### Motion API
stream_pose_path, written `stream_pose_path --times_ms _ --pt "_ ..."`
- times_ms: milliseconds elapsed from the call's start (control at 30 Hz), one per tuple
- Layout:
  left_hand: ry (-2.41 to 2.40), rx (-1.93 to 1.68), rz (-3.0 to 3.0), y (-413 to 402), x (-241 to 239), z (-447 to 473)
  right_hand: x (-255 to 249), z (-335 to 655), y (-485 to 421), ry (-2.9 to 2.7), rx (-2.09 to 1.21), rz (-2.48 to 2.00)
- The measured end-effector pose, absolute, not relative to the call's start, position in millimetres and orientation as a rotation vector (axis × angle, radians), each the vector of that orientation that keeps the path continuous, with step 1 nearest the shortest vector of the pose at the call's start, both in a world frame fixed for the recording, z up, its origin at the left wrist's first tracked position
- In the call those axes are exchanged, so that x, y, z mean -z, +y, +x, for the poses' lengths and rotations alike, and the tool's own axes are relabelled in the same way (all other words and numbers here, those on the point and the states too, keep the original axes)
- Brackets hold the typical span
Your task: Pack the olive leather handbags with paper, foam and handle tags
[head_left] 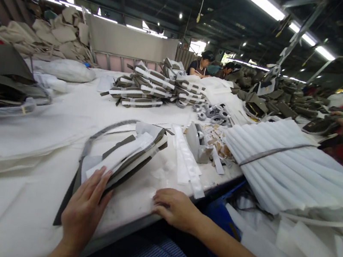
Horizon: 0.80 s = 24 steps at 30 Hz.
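A flat, folded dark olive bag piece lies on the table in front of me, with white foam strips laid along it and a grey strap handle looping out to its left. My left hand rests on its near end, fingers stretched over the white strip and thumb along the right side. By the table's front edge is my right hand, its fingers loosely bent, thumb apart, nothing visible in them. Beyond it lie loose white strips and a grey tape dispenser.
A stack of similar wrapped pieces stands farther back, beside several grey tape rolls. On the right lies a strapped bundle of white foam. At the left edge sits a dark bag. People work at the back.
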State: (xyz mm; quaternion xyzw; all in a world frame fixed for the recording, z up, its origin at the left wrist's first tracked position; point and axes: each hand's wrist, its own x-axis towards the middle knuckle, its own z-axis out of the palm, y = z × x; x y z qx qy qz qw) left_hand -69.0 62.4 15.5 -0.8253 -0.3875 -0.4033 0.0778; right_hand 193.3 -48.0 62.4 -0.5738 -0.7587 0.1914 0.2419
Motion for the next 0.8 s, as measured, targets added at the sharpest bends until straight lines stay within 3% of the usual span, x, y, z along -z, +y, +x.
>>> stream_pose_path --times_ms 133,300,567,800 --pt "-1.162 1.188 -2.501 63.3 -14.6 -70.0 -59.6 196.1 -28.3 -1.931 -0.389 -1.796" --pt "-1.187 1.212 -2.492 63.0 -15.9 -70.4 -37.3 191.7 7.8 -2.158 -0.259 -1.741" --pt "-1.243 1.353 -2.402 64.4 -17.4 -70.3 -33.9 160.3 90.8 -2.382 -0.415 -1.347" --pt "-1.366 1.405 -2.316 70.0 -38.3 -74.7 -53.3 166.7 70.7 -1.939 -0.610 -1.625"
